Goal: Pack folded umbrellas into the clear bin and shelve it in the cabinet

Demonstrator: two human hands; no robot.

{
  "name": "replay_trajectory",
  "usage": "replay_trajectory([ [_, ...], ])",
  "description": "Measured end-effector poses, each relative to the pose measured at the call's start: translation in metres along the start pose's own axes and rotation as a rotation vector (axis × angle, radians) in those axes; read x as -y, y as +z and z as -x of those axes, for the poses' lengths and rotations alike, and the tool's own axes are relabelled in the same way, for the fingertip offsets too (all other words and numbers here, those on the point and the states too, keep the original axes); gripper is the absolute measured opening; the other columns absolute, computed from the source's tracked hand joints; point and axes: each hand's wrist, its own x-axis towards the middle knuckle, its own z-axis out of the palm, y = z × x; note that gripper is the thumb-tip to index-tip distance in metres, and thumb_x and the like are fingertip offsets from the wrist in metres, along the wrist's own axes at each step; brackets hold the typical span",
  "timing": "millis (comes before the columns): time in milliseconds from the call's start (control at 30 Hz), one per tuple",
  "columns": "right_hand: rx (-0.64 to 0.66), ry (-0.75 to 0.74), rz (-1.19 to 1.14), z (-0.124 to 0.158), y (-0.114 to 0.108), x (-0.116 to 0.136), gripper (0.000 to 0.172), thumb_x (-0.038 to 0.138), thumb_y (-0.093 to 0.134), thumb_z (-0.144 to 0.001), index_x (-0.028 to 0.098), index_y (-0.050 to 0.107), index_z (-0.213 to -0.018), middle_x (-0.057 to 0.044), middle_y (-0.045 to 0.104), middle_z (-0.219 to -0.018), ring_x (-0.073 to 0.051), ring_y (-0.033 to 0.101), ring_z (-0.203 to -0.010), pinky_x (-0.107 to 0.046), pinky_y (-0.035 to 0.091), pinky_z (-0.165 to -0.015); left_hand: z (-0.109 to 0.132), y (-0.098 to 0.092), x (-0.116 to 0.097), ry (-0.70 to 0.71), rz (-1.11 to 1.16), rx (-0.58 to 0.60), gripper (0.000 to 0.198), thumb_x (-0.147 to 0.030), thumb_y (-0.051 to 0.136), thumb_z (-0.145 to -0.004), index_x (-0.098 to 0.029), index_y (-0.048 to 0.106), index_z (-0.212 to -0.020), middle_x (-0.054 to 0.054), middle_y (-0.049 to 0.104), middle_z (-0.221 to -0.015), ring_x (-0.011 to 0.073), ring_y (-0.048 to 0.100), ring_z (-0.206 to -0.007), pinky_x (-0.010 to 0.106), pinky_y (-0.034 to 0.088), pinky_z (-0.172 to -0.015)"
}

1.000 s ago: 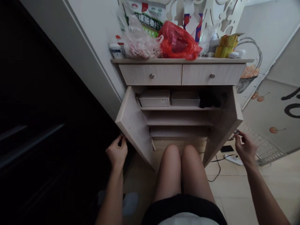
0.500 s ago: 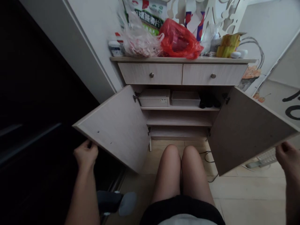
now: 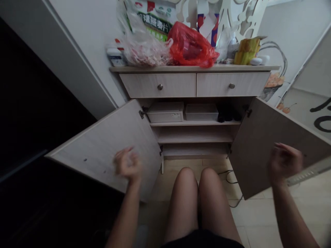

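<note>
My left hand [image 3: 127, 163], blurred by motion, is in front of the left cabinet door [image 3: 103, 141]. Its fingers are loosely curled and apart, with nothing visible in them. In front of the right cabinet door [image 3: 269, 131] is my right hand [image 3: 286, 162], also smeared, fingers half bent with a gap and holding nothing. Both doors of the pale wooden cabinet stand swung outward. On its upper shelf [image 3: 196, 123] are a white drawer-like box [image 3: 165, 113], a clear lidded box [image 3: 201, 112] and dark objects [image 3: 227, 113] too dim to name.
Two closed drawers [image 3: 157, 84] run above the doors. A clear plastic bag [image 3: 147, 51], a red plastic bag [image 3: 191, 46] and a yellow package [image 3: 247, 51] crowd the cabinet top. My knees [image 3: 186, 182] face the cabinet. A black cable [image 3: 232, 177] lies on the floor at the right.
Both hands have let go of the door edges and moved inward. The left door is swung wider than before. The view has shifted slightly.
</note>
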Motion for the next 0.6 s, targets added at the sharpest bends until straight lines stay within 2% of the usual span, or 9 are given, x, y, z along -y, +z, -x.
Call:
replay_trajectory([
  [33,0.015,-0.062,-0.026,-0.006,0.028,0.013,0.023,0.04,0.053,-0.092,0.022,0.065,-0.099,-0.009,0.066,-0.09,-0.021,0.058,-0.071,-0.036,0.047,-0.069,-0.001,0.032,-0.015,0.121,0.013,0.099,0.034,-0.046,0.049,-0.095,-0.017,0.067,-0.102,0.011,0.071,-0.099,0.0256,0.064,-0.101,0.049,0.043,-0.1],
  [67,0.094,-0.113,-0.061,-0.012,0.058,0.022,0.024,0.039,0.051,-0.093,0.021,0.065,-0.098,-0.009,0.067,-0.091,-0.021,0.06,-0.075,-0.035,0.048,-0.071,-0.005,0.067,-0.028,0.216,0.032,0.215,0.03,-0.041,0.051,-0.095,-0.018,0.068,-0.102,0.01,0.072,-0.098,0.0241,0.065,-0.099,0.046,0.045,-0.098],
  [167,0.417,-0.202,-0.032,-0.033,0.153,0.03,0.028,0.033,0.044,-0.097,0.018,0.067,-0.104,-0.011,0.07,-0.101,-0.023,0.062,-0.092,-0.036,0.048,-0.084,-0.023,0.167,-0.061,0.393,0.012,0.606,0.025,-0.03,0.051,-0.096,-0.017,0.07,-0.106,0.012,0.073,-0.102,0.0238,0.065,-0.101,0.04,0.047,-0.094],
  [233,0.645,-0.232,0.085,-0.045,0.208,0.024,0.031,0.028,0.043,-0.097,0.015,0.066,-0.113,-0.014,0.069,-0.112,-0.024,0.06,-0.1,-0.035,0.047,-0.088,-0.037,0.222,-0.074,0.461,-0.088,0.847,0.026,-0.023,0.052,-0.094,-0.015,0.068,-0.113,0.014,0.072,-0.113,0.0249,0.063,-0.108,0.04,0.044,-0.097],
  [300,0.835,-0.249,0.238,-0.055,0.251,0.016,0.035,0.024,0.043,-0.097,0.013,0.063,-0.124,-0.015,0.066,-0.122,-0.025,0.058,-0.107,-0.034,0.046,-0.09,-0.047,0.265,-0.08,0.485,-0.22,1.012,0.029,-0.018,0.053,-0.093,-0.013,0.067,-0.118,0.016,0.069,-0.12,0.0258,0.06,-0.114,0.04,0.041,-0.101],
  [367,0.969,-0.257,0.377,-0.062,0.281,0.011,0.039,0.023,0.044,-0.097,0.014,0.06,-0.131,-0.016,0.063,-0.126,-0.027,0.056,-0.112,-0.033,0.046,-0.09,-0.054,0.296,-0.082,0.481,-0.311,1.087,0.03,-0.014,0.053,-0.091,-0.011,0.067,-0.118,0.018,0.068,-0.121,0.0265,0.059,-0.116,0.039,0.04,-0.102],
  [433,1.059,-0.254,0.48,-0.066,0.3,0.008,0.039,0.025,0.044,-0.097,0.015,0.06,-0.132,-0.016,0.062,-0.127,-0.027,0.056,-0.113,-0.033,0.047,-0.088,-0.056,0.318,-0.078,0.468,-0.348,1.109,0.028,-0.009,0.051,-0.09,-0.008,0.069,-0.112,0.02,0.069,-0.115,0.027,0.06,-0.112,0.039,0.041,-0.099],
  [500,1.115,-0.242,0.534,-0.068,0.311,0.006,0.038,0.024,0.042,-0.098,0.016,0.061,-0.129,-0.017,0.062,-0.126,-0.026,0.058,-0.111,-0.031,0.048,-0.084,-0.055,0.333,-0.072,0.45,-0.367,1.12,0.027,-0.006,0.05,-0.089,-0.007,0.072,-0.105,0.021,0.071,-0.106,0.0267,0.063,-0.106,0.038,0.043,-0.095],
  [600,1.137,-0.22,0.547,-0.069,0.32,0.004,0.037,0.018,0.038,-0.098,0.016,0.064,-0.124,-0.017,0.063,-0.124,-0.023,0.062,-0.104,-0.029,0.048,-0.08,-0.054,0.342,-0.062,0.44,-0.368,1.134,0.029,-0.003,0.047,-0.087,-0.008,0.074,-0.098,0.02,0.072,-0.098,0.0257,0.063,-0.102,0.037,0.044,-0.092],
])
